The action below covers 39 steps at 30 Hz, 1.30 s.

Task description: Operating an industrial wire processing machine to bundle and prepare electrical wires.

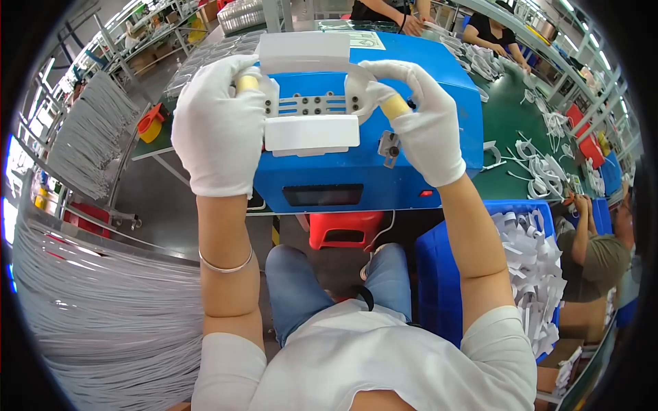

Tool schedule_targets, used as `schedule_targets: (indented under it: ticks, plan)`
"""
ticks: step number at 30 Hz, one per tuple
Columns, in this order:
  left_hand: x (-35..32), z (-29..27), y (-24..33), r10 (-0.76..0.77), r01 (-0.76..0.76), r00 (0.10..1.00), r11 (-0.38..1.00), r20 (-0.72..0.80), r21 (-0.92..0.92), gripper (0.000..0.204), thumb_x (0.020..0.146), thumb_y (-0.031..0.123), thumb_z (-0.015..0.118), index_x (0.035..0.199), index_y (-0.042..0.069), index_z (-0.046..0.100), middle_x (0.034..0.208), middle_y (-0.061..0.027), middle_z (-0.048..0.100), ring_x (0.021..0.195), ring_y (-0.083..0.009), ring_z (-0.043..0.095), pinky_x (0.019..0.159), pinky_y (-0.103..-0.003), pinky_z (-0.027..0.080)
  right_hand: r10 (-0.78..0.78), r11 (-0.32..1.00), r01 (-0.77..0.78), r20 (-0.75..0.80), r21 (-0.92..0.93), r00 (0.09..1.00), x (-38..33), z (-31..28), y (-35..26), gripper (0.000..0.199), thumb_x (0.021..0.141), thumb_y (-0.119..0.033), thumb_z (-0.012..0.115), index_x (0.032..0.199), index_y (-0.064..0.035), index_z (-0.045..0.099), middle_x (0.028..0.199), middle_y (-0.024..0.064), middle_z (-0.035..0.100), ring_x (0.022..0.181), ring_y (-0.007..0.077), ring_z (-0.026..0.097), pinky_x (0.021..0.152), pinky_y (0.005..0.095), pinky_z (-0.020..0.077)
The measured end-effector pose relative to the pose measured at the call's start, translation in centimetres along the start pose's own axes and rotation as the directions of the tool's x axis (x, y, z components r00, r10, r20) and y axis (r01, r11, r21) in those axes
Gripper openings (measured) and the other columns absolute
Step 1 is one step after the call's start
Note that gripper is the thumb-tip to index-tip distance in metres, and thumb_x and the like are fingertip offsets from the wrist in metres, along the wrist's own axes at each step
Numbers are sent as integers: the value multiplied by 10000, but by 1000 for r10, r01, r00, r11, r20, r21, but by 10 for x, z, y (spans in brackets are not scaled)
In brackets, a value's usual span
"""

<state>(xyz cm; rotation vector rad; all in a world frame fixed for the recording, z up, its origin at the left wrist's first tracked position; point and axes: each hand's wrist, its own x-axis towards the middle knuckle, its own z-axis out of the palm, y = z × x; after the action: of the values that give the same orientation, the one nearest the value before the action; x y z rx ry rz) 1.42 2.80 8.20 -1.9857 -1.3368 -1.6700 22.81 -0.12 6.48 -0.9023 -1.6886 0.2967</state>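
A blue bench machine [425, 82] stands in front of me, with a metal slotted fixture [314, 104] between two white plastic blocks, the far block [303, 49] and the near block [312, 134]. Both my hands wear white gloves with yellow finger covers. My left hand [221, 127] is closed at the fixture's left end; what its fingertips hold there is mostly hidden. At the opposite end, my right hand [428, 116] pinches a white curved plastic piece [358, 89] between thumb and forefinger.
White cables [545, 171] lie on the green table [504, 127] at right. A blue bin [439, 281] full of white strips [531, 274] sits beside my right arm. Long white cables [116, 308] hang at left. A red stool [343, 229] is under the machine. Co-workers sit beyond.
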Motion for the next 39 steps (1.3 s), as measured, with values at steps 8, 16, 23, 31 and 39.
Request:
schedule_targets:
  ticks: [8,16,23,31,39]
  plan:
    - [-16,18,-33,-306,412,910,735,279,-539,380,927,352,556,1040,-3,633,808,-18,612,735,-50,536,663,-217,464,314,910,-337,130,242,941,8,-3,3,253,916,-150,574,1116,3,590,1083,83,621,1014,152,569,921,268,429]
    - [-84,16,-8,-392,792,597,155,700,-590,317,890,282,608,958,-28,599,761,-87,633,600,-123,617,545,-247,532,63,994,-40,231,-101,971,58,10,-5,205,839,-78,611,1021,15,588,923,56,599,889,119,535,850,248,420]
    - [-61,14,-16,-214,904,399,252,891,-344,152,782,30,579,908,-45,619,766,-120,651,597,-188,643,573,-306,546,311,949,-276,322,-149,894,56,0,-9,228,913,-195,540,1021,3,580,851,21,552,808,71,489,665,231,431]
    - [-35,-180,-152,24,578,632,650,-774,493,404,787,166,665,1134,-10,558,1182,-189,539,1126,-346,487,978,-432,365,-4,969,33,117,-245,993,24,-15,-9,345,933,-285,542,1167,-33,557,1151,69,577,1138,173,501,1006,315,343]
    - [-32,-265,-193,-246,639,762,431,-598,637,301,857,328,513,966,103,680,872,-167,659,798,-338,634,721,-435,487,-37,977,74,179,-200,983,13,-5,-40,244,915,-157,561,1114,-22,597,1114,80,603,1077,194,539,987,333,367]
